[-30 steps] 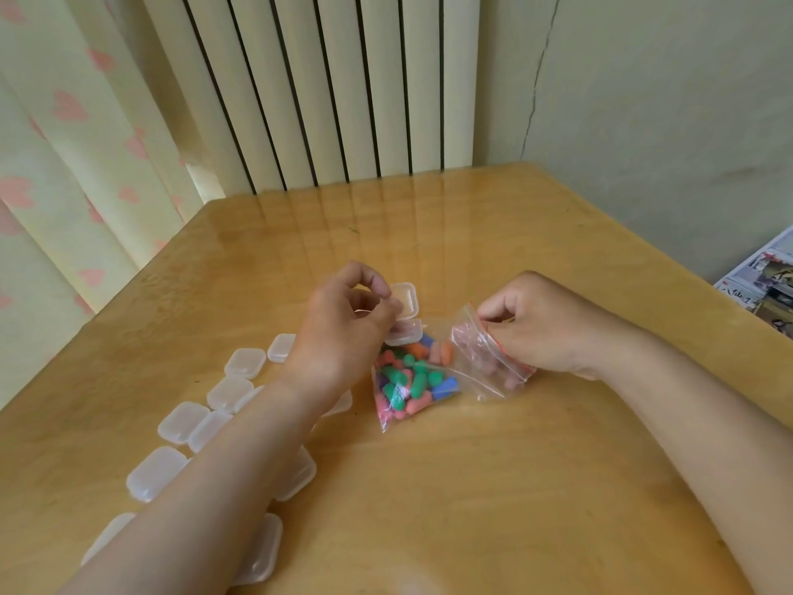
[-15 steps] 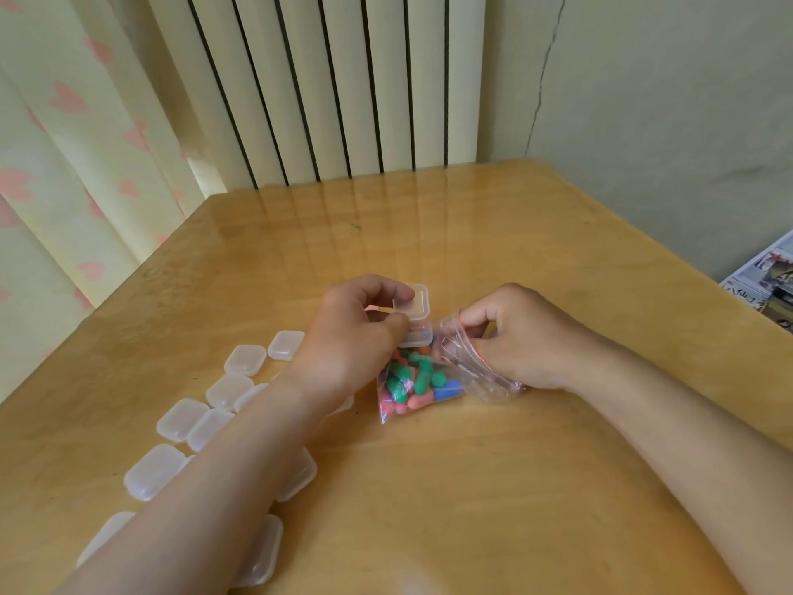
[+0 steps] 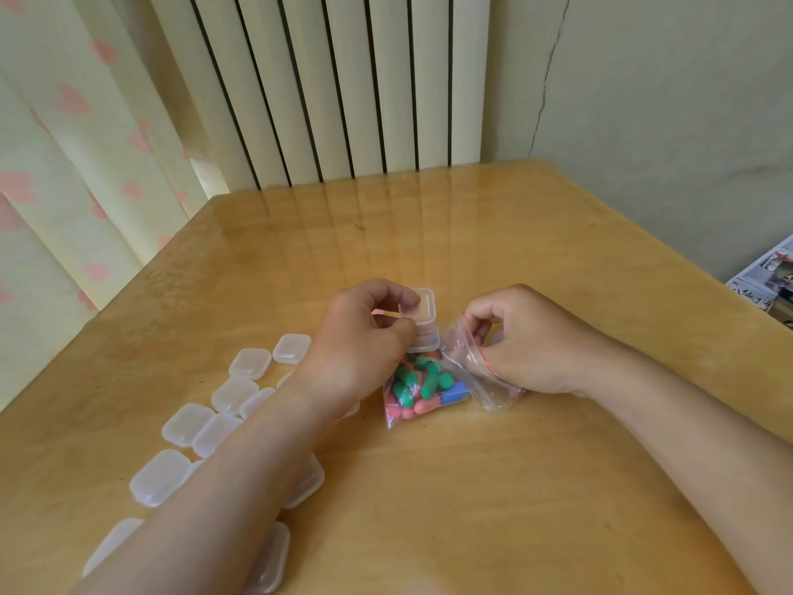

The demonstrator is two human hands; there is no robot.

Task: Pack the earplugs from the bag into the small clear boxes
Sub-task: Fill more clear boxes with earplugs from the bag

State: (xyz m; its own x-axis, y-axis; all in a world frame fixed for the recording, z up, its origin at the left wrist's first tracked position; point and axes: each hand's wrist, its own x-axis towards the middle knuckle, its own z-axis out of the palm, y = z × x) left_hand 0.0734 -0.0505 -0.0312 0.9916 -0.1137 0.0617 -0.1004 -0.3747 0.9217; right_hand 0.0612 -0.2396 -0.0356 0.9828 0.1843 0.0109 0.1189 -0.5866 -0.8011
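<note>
One bag sideways, mouth in right hand; left hand pinches box.

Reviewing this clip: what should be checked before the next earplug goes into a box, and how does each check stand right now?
1. Left hand holds the small clear box, lid up: ok.
2. Right hand pinches the bag at its mouth: ok.
3. Earplugs in the bag: ok.
4. Earplug picked up by the right hand: cannot tell.
5. Held box empty: cannot tell.
6. Closed boxes on the table beside the left arm: ok.
</note>
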